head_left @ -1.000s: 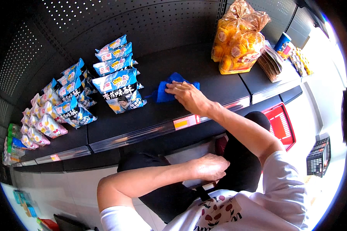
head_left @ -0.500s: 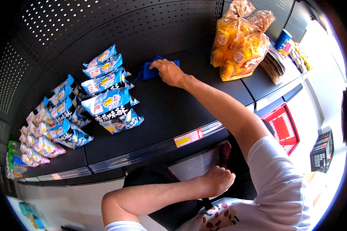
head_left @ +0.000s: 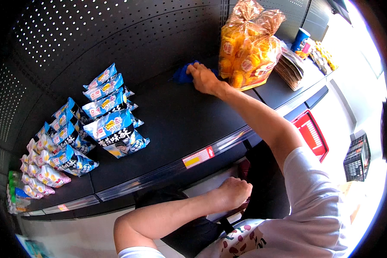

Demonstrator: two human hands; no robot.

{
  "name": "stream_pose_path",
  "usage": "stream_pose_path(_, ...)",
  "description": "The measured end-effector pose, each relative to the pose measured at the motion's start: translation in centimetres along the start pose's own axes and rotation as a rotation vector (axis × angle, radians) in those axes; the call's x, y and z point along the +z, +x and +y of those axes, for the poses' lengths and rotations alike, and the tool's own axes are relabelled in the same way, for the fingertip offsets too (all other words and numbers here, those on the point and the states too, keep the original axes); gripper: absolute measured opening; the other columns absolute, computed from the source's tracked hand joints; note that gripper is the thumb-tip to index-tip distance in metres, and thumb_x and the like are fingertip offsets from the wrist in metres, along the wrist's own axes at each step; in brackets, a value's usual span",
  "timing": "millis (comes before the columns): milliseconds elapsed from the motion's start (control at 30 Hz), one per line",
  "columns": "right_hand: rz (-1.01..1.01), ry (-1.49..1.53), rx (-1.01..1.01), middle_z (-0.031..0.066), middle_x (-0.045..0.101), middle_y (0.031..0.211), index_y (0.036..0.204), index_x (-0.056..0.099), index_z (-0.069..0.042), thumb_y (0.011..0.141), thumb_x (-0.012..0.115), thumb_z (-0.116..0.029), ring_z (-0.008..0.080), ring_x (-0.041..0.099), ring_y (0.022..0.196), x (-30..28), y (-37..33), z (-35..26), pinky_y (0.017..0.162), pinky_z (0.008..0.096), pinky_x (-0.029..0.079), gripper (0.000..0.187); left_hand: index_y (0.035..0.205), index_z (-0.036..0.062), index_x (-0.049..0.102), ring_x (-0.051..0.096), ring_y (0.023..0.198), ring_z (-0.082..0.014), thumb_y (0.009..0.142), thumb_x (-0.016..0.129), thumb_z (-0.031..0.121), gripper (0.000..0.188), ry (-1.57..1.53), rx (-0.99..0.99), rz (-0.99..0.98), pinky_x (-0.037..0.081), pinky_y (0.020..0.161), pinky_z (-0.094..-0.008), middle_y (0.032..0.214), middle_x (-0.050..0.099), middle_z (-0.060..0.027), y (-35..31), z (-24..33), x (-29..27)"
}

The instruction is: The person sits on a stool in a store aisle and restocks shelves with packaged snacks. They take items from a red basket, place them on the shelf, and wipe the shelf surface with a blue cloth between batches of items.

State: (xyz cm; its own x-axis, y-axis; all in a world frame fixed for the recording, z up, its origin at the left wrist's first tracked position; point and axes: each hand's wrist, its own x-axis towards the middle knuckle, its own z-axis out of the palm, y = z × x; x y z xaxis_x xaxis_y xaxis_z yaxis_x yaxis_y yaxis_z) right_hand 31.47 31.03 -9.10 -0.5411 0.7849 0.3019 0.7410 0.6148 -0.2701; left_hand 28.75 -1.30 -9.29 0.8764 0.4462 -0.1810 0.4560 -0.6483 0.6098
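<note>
My right hand (head_left: 204, 80) presses a blue cloth (head_left: 183, 75) onto the black shelf (head_left: 172, 116), close to its back panel. The fingers are bent over the cloth, and part of it is bunched beneath them. Just right of that hand stand clear bags of yellow packaged food (head_left: 250, 64) with gathered tops. My left hand (head_left: 234, 192) is held in front of my body, below the shelf edge, curled into a fist. Nothing shows in it.
Blue snack bags (head_left: 116, 129) stand in rows on the left, with pink-and-white bags (head_left: 51, 176) farther left. Brown flat packs (head_left: 290, 69) and a blue canister (head_left: 301, 39) sit at the right. Below are a red basket (head_left: 311, 135) and a black crate (head_left: 357, 159).
My right hand has slid the blue cloth rightward along the back of the shelf, closer to the yellow food bags. The left fist stays in front of my body. The view has shifted slightly.
</note>
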Motion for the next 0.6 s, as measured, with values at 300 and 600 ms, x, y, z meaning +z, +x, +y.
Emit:
stream_pose_path(300,-0.18,0.084,-0.274,0.017,0.055,0.118,0.124,0.055,-0.006,0.086,0.057,0.003,0.0377,0.056,0.112,-6.9,-15.8,-2.3,0.094,0.0488,0.049,0.038,0.099,-0.007,0.064,0.068,0.091,-0.042,0.091,0.057,0.02,0.029,-0.051,-0.056,-0.158,0.054,0.084,-0.0496,0.094,0.068,-0.0278,1.5,0.3,-0.2)
stream_pose_path(600,-0.198,0.065,-0.447,0.0143,0.06,0.133,0.124,0.064,-0.008,0.089,0.063,-0.006,0.0311,0.056,0.124,-7.8,-16.7,-3.5,0.104,0.0403,0.049,0.035,0.1,-0.0079,0.063,0.069,0.091,-0.0416,0.091,0.059,0.022,0.031,-0.042,-0.003,-0.169,0.055,0.082,-0.05,0.095,0.068,-0.0283,2.6,0.8,0.7)
